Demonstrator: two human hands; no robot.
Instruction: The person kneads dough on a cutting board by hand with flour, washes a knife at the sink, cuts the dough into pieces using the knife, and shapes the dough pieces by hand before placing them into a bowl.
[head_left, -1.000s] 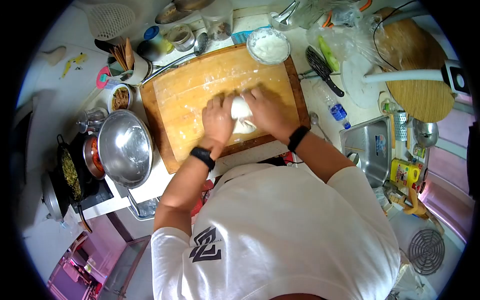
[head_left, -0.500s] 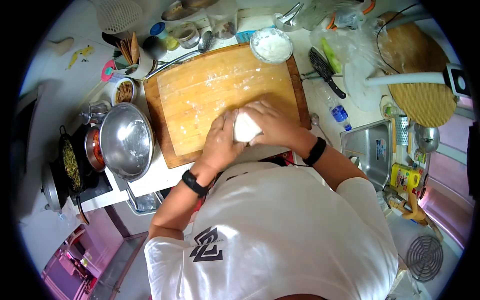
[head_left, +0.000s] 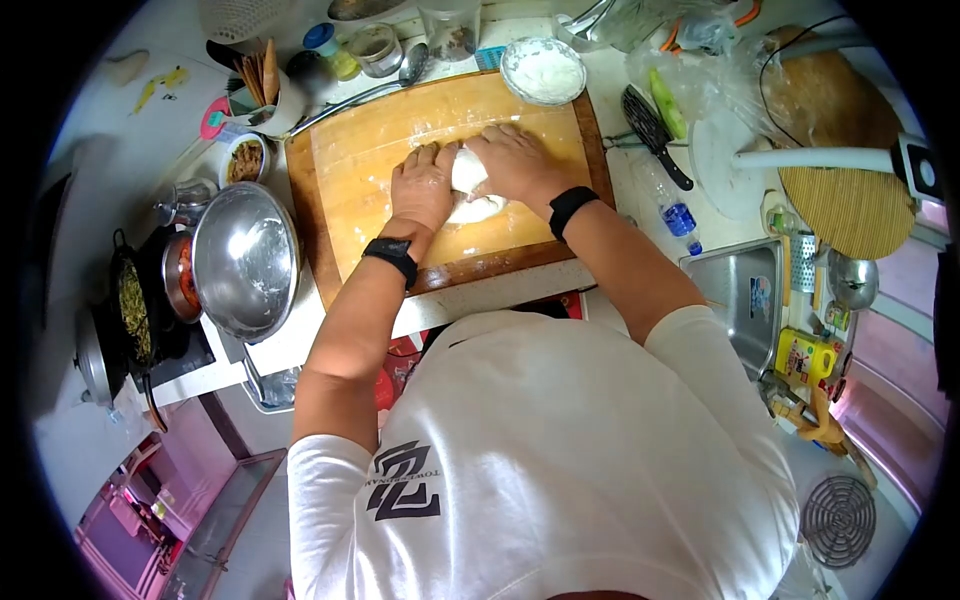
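Note:
A lump of white dough [head_left: 468,175] lies on the floured wooden board [head_left: 350,160], partly covered by both hands. My left hand [head_left: 424,188] presses on its left side, the fingers curled over the top. On the other side my right hand [head_left: 513,165] grips the dough with bent fingers. Between the hands the dough's middle and its near end show. Its far edge is hidden under the fingers.
A large steel bowl [head_left: 245,262] stands left of the board, near a pan of chopped greens [head_left: 133,305]. A bowl of flour [head_left: 543,71] rests at the board's far right corner. To the right are a black knife [head_left: 655,137], a plastic bottle [head_left: 679,222] and the sink [head_left: 740,300].
Both hands have moved forward on the board with the dough, away from the body. The arms are straighter, and the dough looks longer, with its near end showing below the hands.

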